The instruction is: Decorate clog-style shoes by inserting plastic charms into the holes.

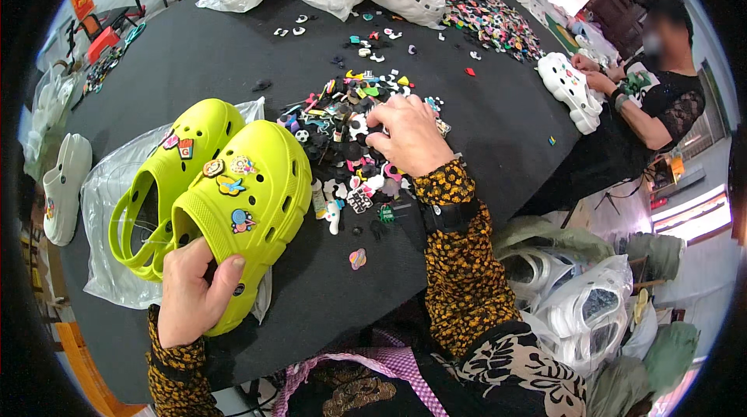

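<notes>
Over table [334, 292], hands [194, 292] [416, 137] apart, left gripping lime clog [261, 187], right at charms [356, 127]

Head cam: L of pair, wide fisheye, looks down + fwd from wearer's head
Table [494, 125]: fills ctr, seen from above
L hand [194, 290], R hand [414, 137]: v. close
Co-worker [660, 82]: farther, upper R

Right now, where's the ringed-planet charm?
In the head view, the ringed-planet charm lies on the black table, right of the held lime-green clog, below the charm pile.
</notes>
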Demonstrator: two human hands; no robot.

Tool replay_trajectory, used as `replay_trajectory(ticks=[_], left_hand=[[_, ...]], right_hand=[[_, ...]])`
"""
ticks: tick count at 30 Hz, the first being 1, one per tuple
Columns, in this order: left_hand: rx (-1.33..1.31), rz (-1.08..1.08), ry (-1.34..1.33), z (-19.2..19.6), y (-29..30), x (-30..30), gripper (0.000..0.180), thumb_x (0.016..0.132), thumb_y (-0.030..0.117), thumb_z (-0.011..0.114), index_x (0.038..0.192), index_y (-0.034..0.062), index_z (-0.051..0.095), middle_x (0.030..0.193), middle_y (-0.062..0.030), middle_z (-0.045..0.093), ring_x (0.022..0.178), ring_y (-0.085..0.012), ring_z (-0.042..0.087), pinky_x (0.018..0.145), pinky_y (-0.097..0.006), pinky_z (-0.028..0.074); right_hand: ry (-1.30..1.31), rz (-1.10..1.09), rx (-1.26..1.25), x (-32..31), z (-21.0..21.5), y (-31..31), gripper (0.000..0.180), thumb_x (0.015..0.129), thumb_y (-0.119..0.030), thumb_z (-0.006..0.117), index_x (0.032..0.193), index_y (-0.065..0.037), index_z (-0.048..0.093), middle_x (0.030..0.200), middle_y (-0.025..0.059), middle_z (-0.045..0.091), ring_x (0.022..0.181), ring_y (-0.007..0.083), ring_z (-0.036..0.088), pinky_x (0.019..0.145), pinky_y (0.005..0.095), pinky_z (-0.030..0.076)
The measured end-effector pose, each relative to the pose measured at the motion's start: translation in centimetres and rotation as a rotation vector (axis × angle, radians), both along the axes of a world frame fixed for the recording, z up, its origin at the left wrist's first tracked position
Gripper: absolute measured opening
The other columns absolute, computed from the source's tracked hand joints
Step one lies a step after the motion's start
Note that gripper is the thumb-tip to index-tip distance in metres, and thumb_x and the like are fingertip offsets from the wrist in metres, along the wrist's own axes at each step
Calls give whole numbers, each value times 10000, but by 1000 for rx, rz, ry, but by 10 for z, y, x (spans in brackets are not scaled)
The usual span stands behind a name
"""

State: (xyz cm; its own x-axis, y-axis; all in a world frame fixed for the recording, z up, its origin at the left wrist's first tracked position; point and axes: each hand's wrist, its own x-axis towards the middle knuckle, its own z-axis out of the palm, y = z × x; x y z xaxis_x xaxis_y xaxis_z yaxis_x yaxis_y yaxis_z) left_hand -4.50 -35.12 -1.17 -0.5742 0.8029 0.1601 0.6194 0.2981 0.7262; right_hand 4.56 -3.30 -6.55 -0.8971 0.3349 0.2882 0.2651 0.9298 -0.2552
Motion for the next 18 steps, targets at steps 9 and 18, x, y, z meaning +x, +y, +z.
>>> replay_trajectory(ticks=[9, 18], left_hand=[[-48, 34, -20, 5, -4, 2, 178, 798, 100, 598, 920, -28, 622, 640, -152, 565, 525, -270, 544, 517, -328, 419], [-17, 42, -10, 5, -3, 4, 164, 786, 85, 596, 900, -28, 628, 639, -162, 571, 534, -289, 547, 513, -330, 414]], right_hand=[[405, -44, -696, -4, 12, 6, 199, 781, -33, 604, 972, 19, 582, 860, 91, 629, 790, 140, 608, 717, 275, 491], [639, 343, -1481, 5, 24, 8, 302, 860, 46, 519, 1158, -4, 527, 1022, 67, 607, 891, 125, 585, 751, 241, 479]])
